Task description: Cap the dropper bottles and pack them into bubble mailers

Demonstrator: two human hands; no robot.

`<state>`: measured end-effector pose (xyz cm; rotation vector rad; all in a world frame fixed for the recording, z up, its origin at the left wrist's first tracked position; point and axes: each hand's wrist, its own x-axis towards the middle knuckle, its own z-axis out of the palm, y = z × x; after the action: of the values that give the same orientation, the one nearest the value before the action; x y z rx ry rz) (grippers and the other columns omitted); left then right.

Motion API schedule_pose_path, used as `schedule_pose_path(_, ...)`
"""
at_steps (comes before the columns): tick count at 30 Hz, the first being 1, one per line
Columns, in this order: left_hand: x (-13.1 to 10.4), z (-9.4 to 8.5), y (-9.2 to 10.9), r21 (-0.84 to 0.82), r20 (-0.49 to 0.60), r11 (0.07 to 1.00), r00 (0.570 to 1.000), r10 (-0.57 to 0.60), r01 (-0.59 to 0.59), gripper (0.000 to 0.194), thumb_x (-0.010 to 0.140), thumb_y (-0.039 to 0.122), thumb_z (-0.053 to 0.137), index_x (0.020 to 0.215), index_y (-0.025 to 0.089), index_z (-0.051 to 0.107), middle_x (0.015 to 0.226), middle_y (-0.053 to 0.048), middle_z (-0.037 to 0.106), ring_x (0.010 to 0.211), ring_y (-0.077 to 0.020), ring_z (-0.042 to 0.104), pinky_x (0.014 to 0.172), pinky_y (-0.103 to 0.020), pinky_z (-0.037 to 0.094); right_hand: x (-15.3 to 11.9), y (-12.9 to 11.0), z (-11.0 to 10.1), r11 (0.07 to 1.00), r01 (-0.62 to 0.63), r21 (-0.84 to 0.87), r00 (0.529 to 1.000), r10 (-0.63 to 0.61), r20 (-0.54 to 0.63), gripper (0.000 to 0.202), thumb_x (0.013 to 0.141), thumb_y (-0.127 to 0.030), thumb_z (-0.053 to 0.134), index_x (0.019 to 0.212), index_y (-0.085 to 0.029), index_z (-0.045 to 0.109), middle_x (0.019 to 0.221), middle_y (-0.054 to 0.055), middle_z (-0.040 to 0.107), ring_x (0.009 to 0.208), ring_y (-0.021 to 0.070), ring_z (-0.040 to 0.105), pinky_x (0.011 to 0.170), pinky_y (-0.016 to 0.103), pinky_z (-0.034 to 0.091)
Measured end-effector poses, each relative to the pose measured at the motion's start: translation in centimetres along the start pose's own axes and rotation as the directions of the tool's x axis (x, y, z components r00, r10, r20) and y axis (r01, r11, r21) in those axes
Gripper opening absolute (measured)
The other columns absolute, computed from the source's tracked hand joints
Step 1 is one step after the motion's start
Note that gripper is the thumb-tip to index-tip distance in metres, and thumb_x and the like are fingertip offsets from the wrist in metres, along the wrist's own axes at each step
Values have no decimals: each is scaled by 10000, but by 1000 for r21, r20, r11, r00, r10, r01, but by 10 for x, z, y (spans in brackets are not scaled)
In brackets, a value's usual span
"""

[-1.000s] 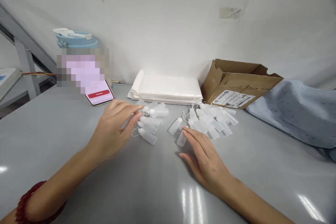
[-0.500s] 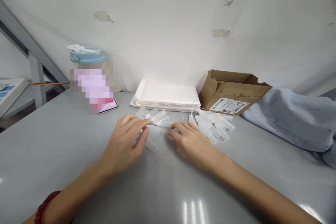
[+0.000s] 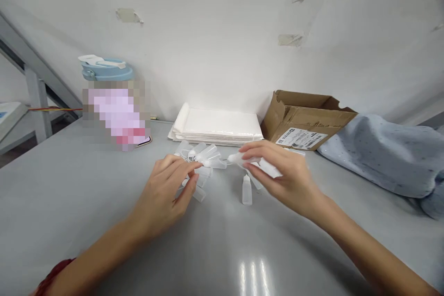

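Observation:
Several translucent plastic bottles (image 3: 209, 152) with white tips lie in a loose cluster left of centre. My left hand (image 3: 176, 179) is at their near left side, thumb and fingertips pinched at the bottles; what is between them is too small to name. My right hand (image 3: 277, 166) holds a similar bottle (image 3: 239, 158) between thumb and fingers, its tip pointing left. More bottles lie under and behind that hand, mostly hidden. One separate bottle (image 3: 246, 190) rests on the grey table (image 3: 215, 240) just below, its tip pointing away from me.
Behind the bottles lies a stack of white padded envelopes (image 3: 222, 122). An open cardboard box (image 3: 305, 120) stands at the back right, beside a grey-blue cloth (image 3: 388, 162). A phone, partly blurred (image 3: 120, 115), and a light blue lidded container (image 3: 107, 70) are at the back left.
My right hand has moved right and lifted, now gripping a bottle. The separate bottle below it has come into view. My left hand has hardly moved. The whole view has shifted slightly.

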<state>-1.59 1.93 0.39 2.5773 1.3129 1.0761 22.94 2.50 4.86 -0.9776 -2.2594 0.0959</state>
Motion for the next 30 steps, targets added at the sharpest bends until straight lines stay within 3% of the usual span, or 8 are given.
schedule_pose_path(2, 0, -1, 2, -46, 64, 997, 996, -58, 61, 196, 917, 180, 480, 1095, 204, 557, 796, -12, 604, 848, -188, 503, 677, -285, 446, 2, -5, -7, 930, -190, 315, 973, 220, -62, 79, 867, -164, 597, 928, -213, 609, 986, 33, 668, 889, 163, 631, 741, 286, 512)
schedule_pose_path(4, -1, -3, 4, -105, 125, 986, 986, -113, 127, 225, 923, 247, 481, 1135, 212, 547, 853, -30, 615, 890, -203, 498, 569, -239, 434, 3, -10, -7, 777, -338, 531, 917, 399, -1, 51, 837, -216, 646, 881, -226, 624, 955, 18, 667, 791, 152, 626, 662, 280, 499)
schedule_pose_path(6, -1, -3, 6, -159, 165, 975, 978, -130, 157, 260, 919, 301, 489, 1160, 221, 542, 893, -38, 617, 908, -207, 502, 536, -225, 433, 2, -13, -3, 651, -423, 631, 870, 487, 80, 64, 816, -250, 673, 845, -224, 621, 945, 13, 662, 718, 138, 609, 615, 277, 477)
schedule_pose_path(9, -1, -2, 8, -237, 211, 953, 968, -137, 187, 261, 916, 329, 492, 1148, 226, 553, 905, -33, 621, 904, -197, 523, 595, -238, 466, -1, -12, 6, 553, -472, 686, 839, 521, 157, 100, 799, -261, 691, 805, -220, 601, 961, 11, 653, 693, 130, 592, 610, 284, 457)
schedule_pose_path(14, 0, -1, 8, -324, 207, 905, 954, -216, 276, 187, 938, 294, 447, 951, 218, 617, 839, -17, 621, 814, -163, 554, 629, -240, 462, -3, -8, 10, 594, -470, 652, 860, 476, 186, 97, 795, -240, 688, 769, -213, 599, 972, 16, 645, 749, 140, 573, 651, 296, 447)
schedule_pose_path(23, 1, -4, 15, -355, 111, 912, 977, -179, 208, 136, 925, 219, 478, 879, 222, 607, 777, 14, 628, 755, -141, 558, 686, -251, 449, -6, -7, 14, 599, -447, 665, 871, 459, 172, 91, 793, -238, 686, 759, -215, 605, 975, 29, 640, 721, 137, 575, 590, 288, 459)
schedule_pose_path(30, 1, -6, 20, -388, 184, 848, 932, -312, 361, 142, 913, 260, 489, 839, 233, 607, 789, 27, 621, 698, -119, 573, 625, -220, 456, -5, -10, 18, 543, -443, 713, 872, 445, 204, 107, 783, -190, 684, 721, -210, 598, 952, 23, 642, 681, 114, 558, 572, 265, 459)
